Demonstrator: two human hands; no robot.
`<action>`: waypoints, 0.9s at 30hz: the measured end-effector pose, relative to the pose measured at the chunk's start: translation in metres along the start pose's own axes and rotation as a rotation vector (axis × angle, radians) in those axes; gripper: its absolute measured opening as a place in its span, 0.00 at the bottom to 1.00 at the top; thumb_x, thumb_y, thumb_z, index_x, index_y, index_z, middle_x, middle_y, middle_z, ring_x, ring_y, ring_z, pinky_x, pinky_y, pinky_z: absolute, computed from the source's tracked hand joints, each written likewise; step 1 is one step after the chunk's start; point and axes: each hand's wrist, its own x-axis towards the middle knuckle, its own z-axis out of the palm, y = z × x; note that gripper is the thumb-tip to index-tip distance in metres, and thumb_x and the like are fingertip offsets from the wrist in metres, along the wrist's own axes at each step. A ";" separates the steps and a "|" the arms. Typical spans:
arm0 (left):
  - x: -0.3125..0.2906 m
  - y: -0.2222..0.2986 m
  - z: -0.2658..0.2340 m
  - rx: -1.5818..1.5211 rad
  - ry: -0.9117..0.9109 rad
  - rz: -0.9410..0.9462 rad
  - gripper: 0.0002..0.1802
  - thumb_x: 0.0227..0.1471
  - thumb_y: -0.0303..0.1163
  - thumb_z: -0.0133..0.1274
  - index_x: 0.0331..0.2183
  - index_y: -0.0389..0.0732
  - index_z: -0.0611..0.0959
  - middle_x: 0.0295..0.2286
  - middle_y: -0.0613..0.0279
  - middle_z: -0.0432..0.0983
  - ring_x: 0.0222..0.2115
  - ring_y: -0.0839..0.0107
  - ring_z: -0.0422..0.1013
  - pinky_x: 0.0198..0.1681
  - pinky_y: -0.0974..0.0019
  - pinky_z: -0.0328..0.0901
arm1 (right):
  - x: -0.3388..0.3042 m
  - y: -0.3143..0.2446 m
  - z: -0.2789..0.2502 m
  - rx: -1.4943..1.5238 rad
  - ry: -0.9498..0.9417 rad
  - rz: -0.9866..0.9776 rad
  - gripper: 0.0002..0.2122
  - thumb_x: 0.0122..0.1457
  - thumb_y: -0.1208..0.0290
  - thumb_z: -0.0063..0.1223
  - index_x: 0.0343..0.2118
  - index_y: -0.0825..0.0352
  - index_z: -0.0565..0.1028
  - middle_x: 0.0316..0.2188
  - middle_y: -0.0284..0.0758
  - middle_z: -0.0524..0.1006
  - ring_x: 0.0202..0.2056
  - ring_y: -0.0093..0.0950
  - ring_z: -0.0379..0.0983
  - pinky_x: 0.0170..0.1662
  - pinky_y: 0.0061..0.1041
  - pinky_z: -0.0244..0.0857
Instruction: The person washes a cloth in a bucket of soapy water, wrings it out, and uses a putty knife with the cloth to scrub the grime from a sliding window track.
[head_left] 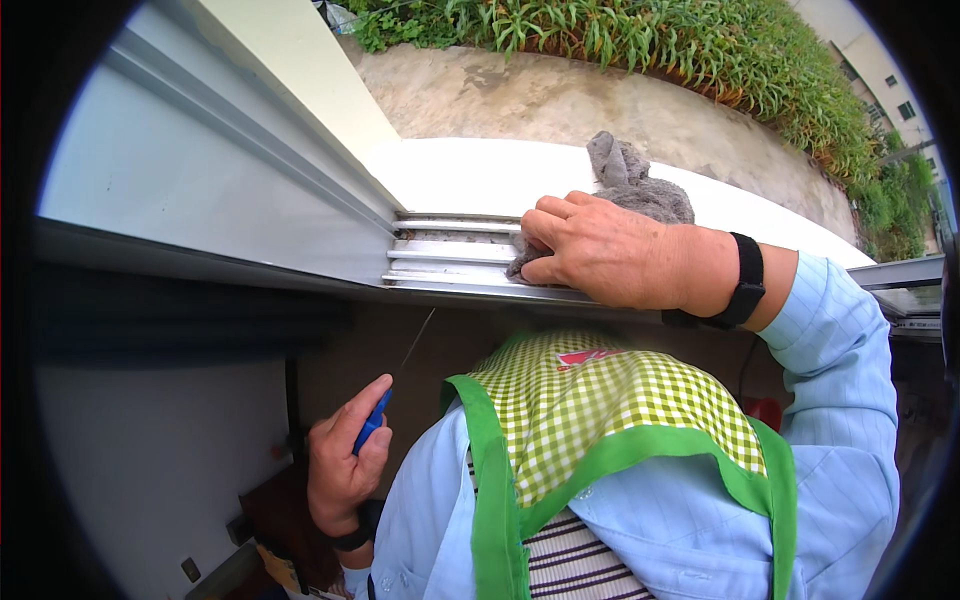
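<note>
My right hand point(600, 250) is closed on a grey cloth point(655, 200) and presses part of it into the metal window track point(455, 250). The rest of the cloth is bunched over the white outer sill, behind the hand. Below the frame, at the lower left, my left hand point(350, 450) is wrapped round the blue handle of a screwdriver point(372, 422). Its thin metal shaft points up toward the track, apart from it. Dirt shows in the grooves left of the cloth.
The white window frame point(230, 130) rises at the left. Beyond the white sill point(480, 170) lie a concrete strip point(480, 100) and green plants point(700, 50). A green checked apron point(610, 400) bulges close under the track. Dark furniture point(285, 520) stands at the lower left.
</note>
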 end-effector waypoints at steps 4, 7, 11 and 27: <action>0.002 0.003 -0.001 -0.007 -0.019 -0.004 0.23 0.52 0.31 0.53 0.50 0.34 0.78 0.28 0.52 0.78 0.25 0.66 0.74 0.31 0.67 0.68 | -0.013 0.007 -0.002 0.100 0.007 -0.025 0.12 0.60 0.69 0.48 0.45 0.60 0.78 0.41 0.38 0.71 0.48 0.35 0.66 0.49 0.34 0.64; 0.005 0.005 -0.001 -0.020 -0.048 0.009 0.24 0.52 0.31 0.53 0.51 0.33 0.77 0.27 0.52 0.77 0.24 0.66 0.74 0.30 0.67 0.68 | -0.018 0.020 -0.012 0.331 -0.062 -0.027 0.18 0.56 0.76 0.51 0.51 0.62 0.74 0.46 0.42 0.69 0.49 0.39 0.66 0.52 0.33 0.63; 0.010 0.010 -0.001 -0.014 -0.066 0.019 0.24 0.53 0.30 0.53 0.51 0.33 0.76 0.24 0.55 0.75 0.22 0.69 0.72 0.29 0.68 0.67 | -0.018 0.024 -0.024 0.299 -0.229 -0.017 0.23 0.54 0.76 0.56 0.55 0.58 0.72 0.48 0.41 0.68 0.50 0.39 0.66 0.53 0.33 0.64; 0.009 0.014 0.004 -0.048 -0.034 0.008 0.24 0.56 0.36 0.54 0.52 0.34 0.76 0.25 0.56 0.76 0.23 0.70 0.72 0.29 0.70 0.67 | -0.035 0.005 -0.015 0.054 -0.025 -0.050 0.09 0.58 0.69 0.47 0.37 0.59 0.79 0.39 0.35 0.70 0.48 0.32 0.65 0.48 0.30 0.62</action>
